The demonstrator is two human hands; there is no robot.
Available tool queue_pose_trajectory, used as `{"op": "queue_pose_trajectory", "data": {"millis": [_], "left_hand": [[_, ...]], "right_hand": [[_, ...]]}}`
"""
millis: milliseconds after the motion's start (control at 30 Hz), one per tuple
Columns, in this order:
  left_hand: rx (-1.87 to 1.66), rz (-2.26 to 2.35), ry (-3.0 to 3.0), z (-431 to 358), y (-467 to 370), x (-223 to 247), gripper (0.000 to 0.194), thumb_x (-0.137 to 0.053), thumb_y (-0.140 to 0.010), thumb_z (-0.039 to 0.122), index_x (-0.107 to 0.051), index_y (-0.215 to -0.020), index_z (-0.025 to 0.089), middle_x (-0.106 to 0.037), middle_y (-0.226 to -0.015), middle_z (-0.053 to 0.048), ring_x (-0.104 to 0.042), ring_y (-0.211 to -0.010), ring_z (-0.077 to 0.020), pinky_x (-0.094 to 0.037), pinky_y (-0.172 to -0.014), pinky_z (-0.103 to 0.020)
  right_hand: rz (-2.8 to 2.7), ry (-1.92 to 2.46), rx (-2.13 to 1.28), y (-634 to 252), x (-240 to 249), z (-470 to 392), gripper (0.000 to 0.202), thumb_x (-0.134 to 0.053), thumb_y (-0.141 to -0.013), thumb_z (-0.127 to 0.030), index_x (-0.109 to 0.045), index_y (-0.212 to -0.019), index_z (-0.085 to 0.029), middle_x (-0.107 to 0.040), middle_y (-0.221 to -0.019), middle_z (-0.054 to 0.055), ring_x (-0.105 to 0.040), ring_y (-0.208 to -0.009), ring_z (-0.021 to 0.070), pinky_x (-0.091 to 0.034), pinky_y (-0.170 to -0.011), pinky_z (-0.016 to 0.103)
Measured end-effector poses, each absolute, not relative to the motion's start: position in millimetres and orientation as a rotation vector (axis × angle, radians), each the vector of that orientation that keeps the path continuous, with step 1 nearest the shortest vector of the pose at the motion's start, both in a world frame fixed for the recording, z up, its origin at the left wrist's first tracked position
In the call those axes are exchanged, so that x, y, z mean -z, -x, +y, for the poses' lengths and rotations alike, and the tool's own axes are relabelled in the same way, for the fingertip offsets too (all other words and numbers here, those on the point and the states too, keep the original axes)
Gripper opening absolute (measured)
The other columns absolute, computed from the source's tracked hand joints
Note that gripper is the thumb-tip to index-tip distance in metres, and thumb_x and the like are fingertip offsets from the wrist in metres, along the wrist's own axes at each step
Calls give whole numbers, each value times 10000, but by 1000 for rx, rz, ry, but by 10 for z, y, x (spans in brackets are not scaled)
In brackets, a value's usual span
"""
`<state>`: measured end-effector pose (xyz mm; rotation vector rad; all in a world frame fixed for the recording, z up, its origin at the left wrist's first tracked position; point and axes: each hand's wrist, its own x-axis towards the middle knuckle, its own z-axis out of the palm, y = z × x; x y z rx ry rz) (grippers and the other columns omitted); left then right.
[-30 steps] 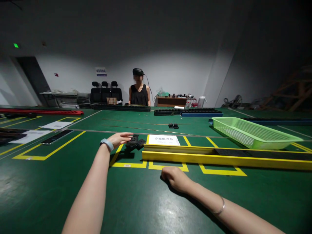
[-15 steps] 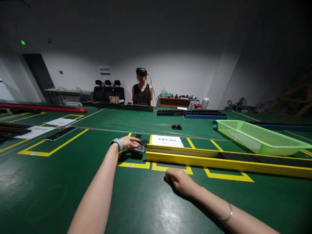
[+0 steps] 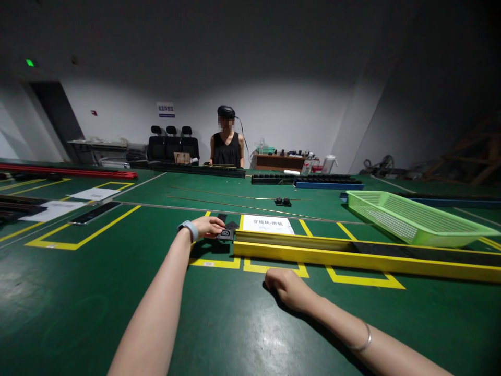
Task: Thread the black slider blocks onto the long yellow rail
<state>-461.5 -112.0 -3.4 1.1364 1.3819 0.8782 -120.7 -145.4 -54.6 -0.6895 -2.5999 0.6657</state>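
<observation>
My left hand (image 3: 208, 227), with a watch on its wrist, pinches a black power socket module (image 3: 226, 233) whose socket face is turned toward me. The module is at the left end of a long yellow rail (image 3: 297, 253), close to its open end; whether it touches the rail I cannot tell. Behind the fingers another small black piece (image 3: 222, 217) lies on the table. Curled into a fist, my right hand (image 3: 285, 284) rests on the green table in front of the rail, and nothing shows in it. Black modules (image 3: 376, 248) sit inside the rail farther right.
A light green basket (image 3: 415, 224) stands behind the rail at right. A printed sheet (image 3: 267, 224) lies behind the rail. Two small black parts (image 3: 282, 201) and thin rods (image 3: 235, 204) are farther back. Across the table stands a person (image 3: 227, 146). A phone-like slab (image 3: 96, 213) lies left.
My left hand has tilted the socket module more upright and brought it slightly closer to the rail's left end. The right hand stays in place. The view has shifted slightly.
</observation>
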Motion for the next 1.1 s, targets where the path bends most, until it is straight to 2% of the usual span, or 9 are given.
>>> {"op": "queue_pose_trajectory", "data": {"millis": [300, 467, 633, 733, 833, 933, 1000, 1100], "left_hand": [[-932, 1334, -998, -1213, 4484, -122, 614, -662, -631, 110, -527, -1227, 173, -603, -682, 12, -505, -542, -62, -488, -702, -258], [-943, 1338, -977, -1200, 4455, -82, 572, -644, -630, 100, -563, -1187, 200, -581, -638, 21, -549, -607, -99, -496, -731, -264], [-944, 1222, -994, -1248, 4418, -90, 568, -692, -636, 139, -530, -1180, 172, -427, -474, 90, -500, -548, -84, -495, -781, -355], [-904, 1161, -996, -1261, 4437, -74, 526, -727, -639, 186, -535, -1128, 159, -406, -463, 108, -445, -486, -53, -485, -800, -391], [-852, 1155, -992, -1243, 4490, -27, 496, -755, -625, 217, -538, -1067, 160, -471, -514, 87, -467, -487, -51, -481, -804, -402], [-824, 1198, -998, -1216, 4540, 21, 524, -792, -570, 229, -532, -1021, 168, -600, -732, -1, -590, -644, -118, -479, -799, -390], [-811, 1214, -1013, -1206, 4556, 40, 537, -807, -538, 225, -535, -997, 168, -609, -856, -35, -620, -738, -159, -478, -795, -384], [-801, 1214, -1034, -1204, 4550, 54, 522, -811, -526, 220, -548, -973, 164, -578, -856, -19, -618, -753, -164, -477, -795, -384]], "right_hand": [[-2616, 687, -664, 1198, 514, -1472, 264, -385, -648, 12, -566, -710, -169, -600, -704, 7, -521, -646, 121, -362, -620, 192], [-2618, 691, -648, 1202, 505, -1481, 263, -391, -658, 14, -572, -714, -169, -598, -708, 8, -523, -656, 124, -363, -619, 192], [-2604, 682, -660, 1209, 512, -1476, 275, -388, -638, 26, -569, -708, -170, -597, -703, 3, -520, -647, 118, -359, -615, 186], [-2603, 684, -671, 1213, 518, -1472, 272, -388, -648, 24, -571, -704, -169, -598, -693, 1, -517, -633, 115, -358, -613, 185], [-2609, 694, -669, 1211, 519, -1472, 279, -387, -642, 28, -576, -706, -166, -601, -695, 4, -516, -635, 116, -357, -612, 185], [-2614, 702, -659, 1206, 511, -1475, 286, -386, -636, 32, -579, -712, -165, -600, -697, 5, -514, -637, 117, -352, -608, 186], [-2621, 705, -653, 1202, 504, -1478, 283, -386, -640, 29, -579, -715, -165, -599, -696, 6, -512, -634, 119, -347, -603, 188], [-2618, 691, -652, 1200, 496, -1482, 275, -384, -653, 23, -575, -712, -166, -596, -698, 7, -512, -638, 121, -348, -603, 190]]}}
